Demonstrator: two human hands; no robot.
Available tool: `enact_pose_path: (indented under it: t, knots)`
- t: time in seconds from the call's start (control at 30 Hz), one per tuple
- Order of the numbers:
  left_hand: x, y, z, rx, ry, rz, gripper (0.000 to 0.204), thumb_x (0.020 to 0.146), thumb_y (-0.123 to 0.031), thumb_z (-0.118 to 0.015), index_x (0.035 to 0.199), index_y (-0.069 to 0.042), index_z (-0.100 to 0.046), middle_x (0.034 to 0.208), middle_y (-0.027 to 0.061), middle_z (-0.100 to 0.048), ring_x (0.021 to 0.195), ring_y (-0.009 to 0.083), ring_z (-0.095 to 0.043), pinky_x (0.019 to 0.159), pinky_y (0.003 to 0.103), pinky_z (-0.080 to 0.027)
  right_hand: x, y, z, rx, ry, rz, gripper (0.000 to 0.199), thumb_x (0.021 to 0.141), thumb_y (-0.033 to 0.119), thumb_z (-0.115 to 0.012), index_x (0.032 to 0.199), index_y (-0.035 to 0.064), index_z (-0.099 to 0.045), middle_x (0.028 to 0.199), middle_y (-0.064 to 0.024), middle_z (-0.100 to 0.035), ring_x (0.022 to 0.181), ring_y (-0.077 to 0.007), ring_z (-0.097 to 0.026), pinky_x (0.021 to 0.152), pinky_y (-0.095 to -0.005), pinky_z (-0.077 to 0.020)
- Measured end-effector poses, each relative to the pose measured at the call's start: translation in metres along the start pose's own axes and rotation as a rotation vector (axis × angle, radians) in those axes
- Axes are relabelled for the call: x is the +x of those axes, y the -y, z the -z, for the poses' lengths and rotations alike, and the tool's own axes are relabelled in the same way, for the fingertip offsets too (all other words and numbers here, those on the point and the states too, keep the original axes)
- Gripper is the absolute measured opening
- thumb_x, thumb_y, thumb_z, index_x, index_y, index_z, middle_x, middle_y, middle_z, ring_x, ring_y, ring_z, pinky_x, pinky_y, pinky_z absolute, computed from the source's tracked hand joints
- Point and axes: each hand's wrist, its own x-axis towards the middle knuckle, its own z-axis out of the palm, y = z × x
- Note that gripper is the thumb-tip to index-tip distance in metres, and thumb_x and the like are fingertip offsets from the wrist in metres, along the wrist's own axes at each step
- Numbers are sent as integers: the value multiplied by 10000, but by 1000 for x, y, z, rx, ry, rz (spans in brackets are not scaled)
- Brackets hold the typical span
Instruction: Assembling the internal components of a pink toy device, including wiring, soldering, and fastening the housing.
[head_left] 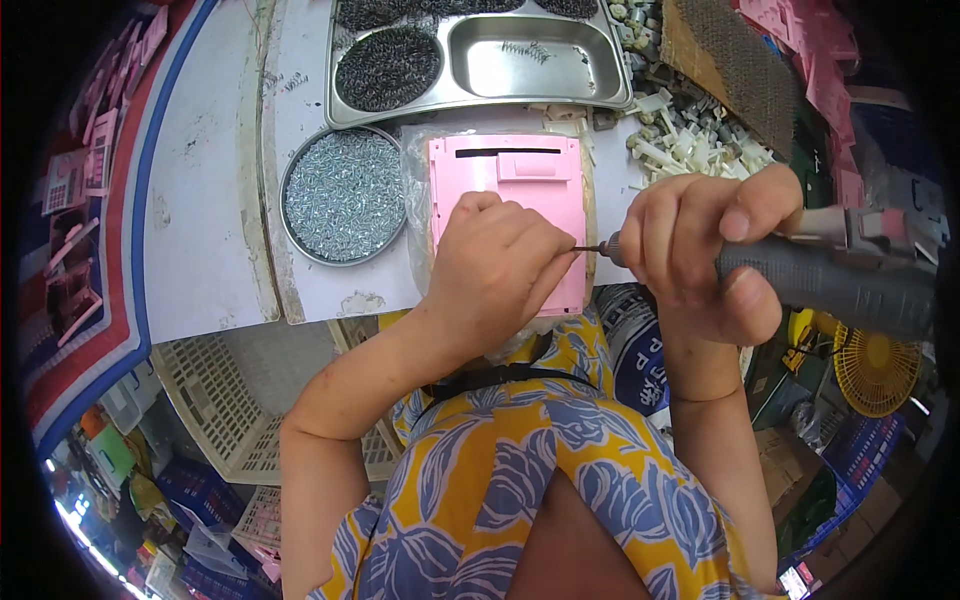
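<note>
The round tin of screws (343,195) sits left on the worktop (200,230). Your left hand (495,262) pinches a screw against the pink panel (510,190) at centre; keep it upright. Your right hand (700,255), clamped on the electric screwdriver (830,285), should feed the bit in level.

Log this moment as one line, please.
left hand: pinching small screw at driver tip, over pink panel | right hand: gripping grey electric screwdriver | round screw tray at left

The person wears a yellow dress (520,470) with blue-grey leaf print; a black strap (500,376) crosses at 12 o'clock; arms are bare.
</note>
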Motion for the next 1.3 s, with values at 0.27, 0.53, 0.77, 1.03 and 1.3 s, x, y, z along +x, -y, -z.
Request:
enact_pose_path:
  t: [0.27,0.53,0.77,1.03,1.3]
  knots:
    - [-8,62,87,538,-96,395,154,834,-184,-752,964,-103,-733,986,56,-684,992,269,-607,941,436,-368,34,-57,63,-102,-42,92,164,942,72,-537,1098,61,-489,652,-31,-427,573,-150,-411,580,-361,-403]
    - [-31,76,97,546,-24,426,83,878,-172,-702,884,-90,-696,930,62,-646,979,268,-576,900,455,-351,40,-64,46,-211,-66,-36,177,918,42,-592,1038,51,-462,677,-40,-480,550,-140,-451,533,-323,-409]
    - [-28,88,105,499,-63,358,92,888,-145,-692,862,-63,-659,855,100,-647,833,307,-593,791,425,-418,63,-32,35,-69,73,91,331,941,182,-511,1250,64,-531,650,10,-401,547,-130,-385,564,-335,-390]
    - [-21,31,69,103,-129,44,130,810,-88,-782,898,-82,-686,838,57,-671,821,254,-618,759,382,-428,63,-15,-34,30,234,-45,338,948,272,-619,1240,148,-504,624,51,-490,518,-103,-455,504,-269,-387]
    - [-30,25,54,-153,-274,21,173,784,-27,-798,916,-86,-704,845,31,-713,700,200,-625,720,345,-407,56,-14,-55,38,195,-99,291,941,279,-655,1164,179,-497,608,56,-501,497,-93,-471,470,-256,-395]
